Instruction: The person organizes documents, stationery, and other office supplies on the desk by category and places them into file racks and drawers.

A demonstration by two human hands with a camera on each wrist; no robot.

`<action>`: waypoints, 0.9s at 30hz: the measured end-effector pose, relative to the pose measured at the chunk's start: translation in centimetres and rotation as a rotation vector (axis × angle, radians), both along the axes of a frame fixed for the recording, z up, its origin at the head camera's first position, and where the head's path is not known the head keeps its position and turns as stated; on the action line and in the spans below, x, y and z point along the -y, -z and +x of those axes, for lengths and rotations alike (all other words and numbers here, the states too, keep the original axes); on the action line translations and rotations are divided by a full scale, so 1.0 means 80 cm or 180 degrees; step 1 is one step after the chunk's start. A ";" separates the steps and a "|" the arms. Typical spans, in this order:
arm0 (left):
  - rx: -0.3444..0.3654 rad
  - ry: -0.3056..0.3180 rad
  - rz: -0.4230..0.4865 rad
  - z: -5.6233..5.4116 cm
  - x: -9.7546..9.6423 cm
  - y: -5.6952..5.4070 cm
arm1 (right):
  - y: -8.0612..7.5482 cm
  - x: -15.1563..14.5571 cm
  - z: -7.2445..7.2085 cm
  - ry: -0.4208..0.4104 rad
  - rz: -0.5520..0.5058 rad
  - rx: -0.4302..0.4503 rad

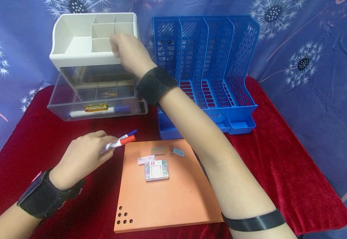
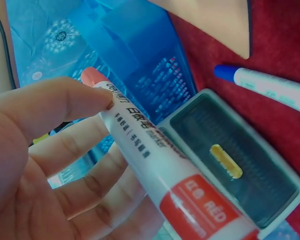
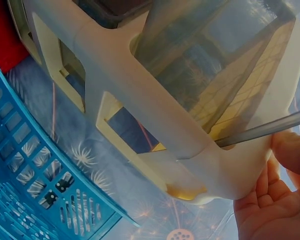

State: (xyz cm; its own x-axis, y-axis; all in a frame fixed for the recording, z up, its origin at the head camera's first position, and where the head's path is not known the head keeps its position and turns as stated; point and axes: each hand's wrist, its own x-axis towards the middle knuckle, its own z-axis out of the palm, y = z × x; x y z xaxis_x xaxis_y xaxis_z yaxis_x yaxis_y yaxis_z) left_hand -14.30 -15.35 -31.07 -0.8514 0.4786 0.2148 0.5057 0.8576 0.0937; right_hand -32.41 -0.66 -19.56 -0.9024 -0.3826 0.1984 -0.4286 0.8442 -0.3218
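Note:
My left hand [image 1: 86, 154] pinches a red-capped marker [image 2: 145, 150] between thumb and fingers, its cap pointing right in the head view. Just behind it a blue-capped marker [image 2: 270, 87] lies on the red cloth. At the upper left stands a white desk organizer [image 1: 80, 59] with a transparent drawer [image 1: 92, 96] pulled forward at its front. My right hand [image 1: 131, 53] grips the organizer's right upper side; in the right wrist view its fingers [image 3: 262, 200] curl at the white edge. A marker shows through the lower drawer, which has a gold handle [image 1: 96, 107].
A blue file rack [image 1: 206, 59] stands right of the organizer. On the orange board [image 1: 161, 205] in front lie a clear box of paper clips [image 1: 157, 171], a white eraser-like block [image 1: 146, 160] and other small items. Red cloth [image 1: 281, 159] covers the table; my right forearm crosses over the board.

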 end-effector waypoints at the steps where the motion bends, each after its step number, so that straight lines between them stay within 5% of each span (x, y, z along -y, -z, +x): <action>1: 0.0012 0.0011 -0.0009 0.000 0.000 -0.003 | 0.000 0.000 0.000 0.0006 -0.0017 0.0012; 9: 0.0113 0.0102 -0.0050 -0.003 -0.005 -0.025 | 0.001 -0.002 0.000 -0.0008 -0.0047 -0.0002; 27: -0.0337 0.0421 0.0019 -0.006 -0.010 -0.055 | 0.001 -0.003 0.001 -0.0014 -0.0031 -0.0012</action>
State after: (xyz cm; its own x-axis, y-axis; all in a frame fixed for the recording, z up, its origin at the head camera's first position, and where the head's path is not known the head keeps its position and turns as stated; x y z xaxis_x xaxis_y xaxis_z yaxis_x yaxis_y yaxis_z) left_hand -14.76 -14.54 -26.69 -0.7535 0.5835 0.3030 0.6215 0.7825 0.0387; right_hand -32.36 -0.44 -19.61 -0.9000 -0.3845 0.2055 -0.4335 0.8392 -0.3282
